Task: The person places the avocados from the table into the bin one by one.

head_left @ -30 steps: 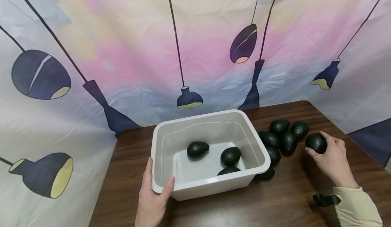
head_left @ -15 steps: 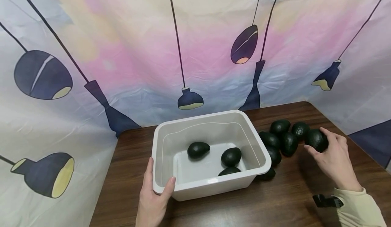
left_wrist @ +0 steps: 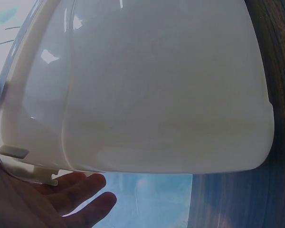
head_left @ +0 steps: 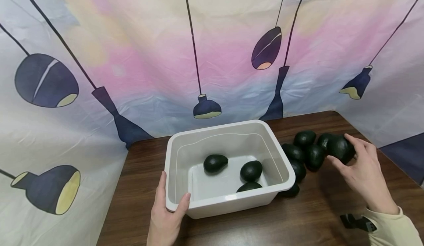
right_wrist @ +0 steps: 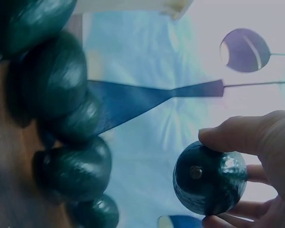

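My right hand [head_left: 363, 172] pinches a dark green avocado [head_left: 341, 148] between thumb and fingers. In the right wrist view that avocado [right_wrist: 209, 178] is off the table, apart from the others, its stem end facing the camera. My left hand [head_left: 167, 211] holds the near left corner of a white plastic tub [head_left: 232, 198], thumb on the front rim and fingers along the left side. Three avocados show inside the tub, one of them [head_left: 215, 163] near the back left; the front wall partly hides another. The left wrist view shows the tub's outer wall [left_wrist: 166, 95] and several fingertips [left_wrist: 97, 180] below it.
Several loose avocados [head_left: 314, 157] lie clustered on the brown wooden table [head_left: 318, 209], against the tub's right side. The tub's rim partly covers some of them. A fabric backdrop [head_left: 149, 54] printed with lamps hangs behind the table's back edge.
My right hand has raised the avocado and carried it slightly left, so it now overlaps a lying avocado in the head view. The left hand and the tub stay in place.
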### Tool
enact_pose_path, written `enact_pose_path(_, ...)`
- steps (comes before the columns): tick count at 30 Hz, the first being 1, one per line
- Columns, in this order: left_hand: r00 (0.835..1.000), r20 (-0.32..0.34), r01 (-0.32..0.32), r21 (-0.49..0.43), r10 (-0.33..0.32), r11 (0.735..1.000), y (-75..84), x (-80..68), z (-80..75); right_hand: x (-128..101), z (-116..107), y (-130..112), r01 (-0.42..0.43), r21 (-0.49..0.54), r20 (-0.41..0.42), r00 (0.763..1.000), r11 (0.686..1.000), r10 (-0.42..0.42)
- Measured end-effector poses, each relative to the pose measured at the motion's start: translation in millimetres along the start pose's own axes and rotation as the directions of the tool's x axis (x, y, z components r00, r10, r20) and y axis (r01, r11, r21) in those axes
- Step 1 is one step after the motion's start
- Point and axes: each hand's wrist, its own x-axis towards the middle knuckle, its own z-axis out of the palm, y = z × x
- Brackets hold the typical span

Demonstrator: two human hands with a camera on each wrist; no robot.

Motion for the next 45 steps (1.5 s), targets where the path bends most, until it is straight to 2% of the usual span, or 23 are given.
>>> enact_pose_path(2,1.0,0.004,-0.015,-0.007,0.015,1.0,0.6,0.1,-0.1,-0.7,-2.3,-5.8,0.021,0.012,-0.008,1.0,1.0,-0.021)
enact_pose_path(7,1.0,0.001,-0.008,-0.014,0.008,1.0,0.6,0.4,-0.3,-3.0,-5.7,-23.1,0.098,0.042,-0.049,0.994,0.994,-0.095)
enact_pose_path(14,1.0,-0.006,0.007,-0.012,-0.007,1.0,-1.2,0.6,0.9,-6.6,-1.6,-47.4,0.23,0.059,-0.114,0.968,0.972,-0.222)
enact_pose_path(21,0.999,0.003,0.033,0.008,-0.033,0.999,0.6,0.3,0.0,-8.2,10.4,-66.9,0.346,0.089,-0.111,0.935,0.934,-0.336)
enact_pose_path(32,0.999,0.001,0.054,-0.006,-0.054,0.999,0.6,-0.6,-0.3,-13.6,17.3,-92.1,0.385,0.174,-0.037,0.922,0.906,-0.385)
enact_pose_path(39,0.998,-0.002,0.06,0.006,-0.06,0.998,0.8,-1.0,-0.7,-14.6,22.5,-102.8,0.404,0.266,0.025,0.905,0.875,-0.426)
enact_pose_path(45,0.999,0.011,0.048,0.0,-0.048,0.999,1.5,0.5,-0.2,-13.2,28.1,-109.3,0.423,0.268,0.044,0.892,0.866,-0.449)
